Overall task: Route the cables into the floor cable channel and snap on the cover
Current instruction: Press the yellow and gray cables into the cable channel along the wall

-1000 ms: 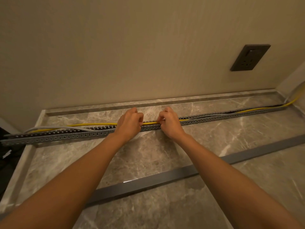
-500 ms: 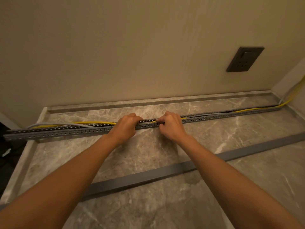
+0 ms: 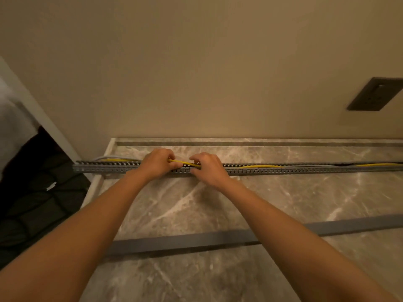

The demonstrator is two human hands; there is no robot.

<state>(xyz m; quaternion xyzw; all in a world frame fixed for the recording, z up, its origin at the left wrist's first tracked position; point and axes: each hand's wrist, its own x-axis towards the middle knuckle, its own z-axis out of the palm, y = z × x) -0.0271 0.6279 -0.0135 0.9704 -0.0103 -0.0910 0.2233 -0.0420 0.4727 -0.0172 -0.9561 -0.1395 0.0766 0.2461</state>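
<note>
A long grey slotted cable channel point(image 3: 283, 170) lies on the marble floor, parallel to the wall. A yellow cable point(image 3: 259, 166) runs along it, and a pale grey cable point(image 3: 106, 158) loops out behind its left end. My left hand point(image 3: 158, 163) and my right hand point(image 3: 207, 168) sit side by side on the channel, both pinching the yellow cable just above the slotted wall. Between the hands the cable is lifted slightly. The grey channel cover point(image 3: 196, 240) lies loose on the floor nearer to me, under my forearms.
A beige wall rises right behind the channel, with a dark socket plate point(image 3: 375, 94) at the right. The marble floor point(image 3: 283, 203) has a raised border point(image 3: 91, 192) at the left, beyond which lie dark padded fabric point(image 3: 32, 192) and a white surface point(image 3: 13, 118).
Both hands have moved left along the channel towards its left end, and the view has turned left with them. The yellow cable now shows lifted between the fingers.
</note>
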